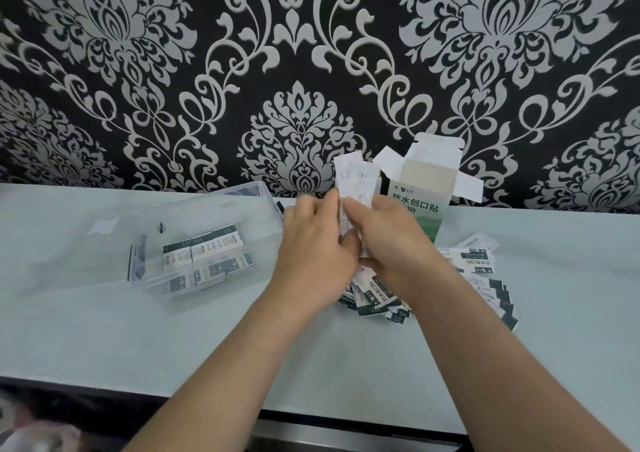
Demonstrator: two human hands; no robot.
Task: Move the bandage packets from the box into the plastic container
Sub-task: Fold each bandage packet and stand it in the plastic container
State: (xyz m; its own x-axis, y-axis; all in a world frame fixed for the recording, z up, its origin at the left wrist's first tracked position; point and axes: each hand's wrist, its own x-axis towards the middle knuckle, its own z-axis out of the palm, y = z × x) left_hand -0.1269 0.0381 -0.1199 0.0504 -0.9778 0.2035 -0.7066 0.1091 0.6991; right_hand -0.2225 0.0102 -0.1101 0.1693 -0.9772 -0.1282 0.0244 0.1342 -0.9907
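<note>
1. Your left hand [311, 254] and right hand [391, 240] meet just in front of the box [424, 188]. The backs of both hands face you, and both grip the same sheaf of bandage packets [356, 178].
2. The fingers of each hand are curled in around the lower part of the sheaf, clasping it from either side. The two hands touch each other.
3. The sheaf stands upright, and its white ends fan out above your fingertips. It is blurred, so the number can't be counted; it looks like several packets at least.
4. The box stands upright on the table [104, 330], right behind your right hand. Its top flaps are open, and its green-and-white printed front faces you.
5. The plastic container [173, 289] is clear and open at the top. It sits on the table to the left of your hands, near your left hand but not touching it.
6. Stored packets [202, 249] lie flat in rows on the bottom of the container, with their dark printed bands showing.
7. A heap of loose packets [485, 278] lies on the table at the foot of the box. It runs under your right wrist and spreads out to the right.
8. The pale table backs onto black-and-silver damask wallpaper [294, 53].
</note>
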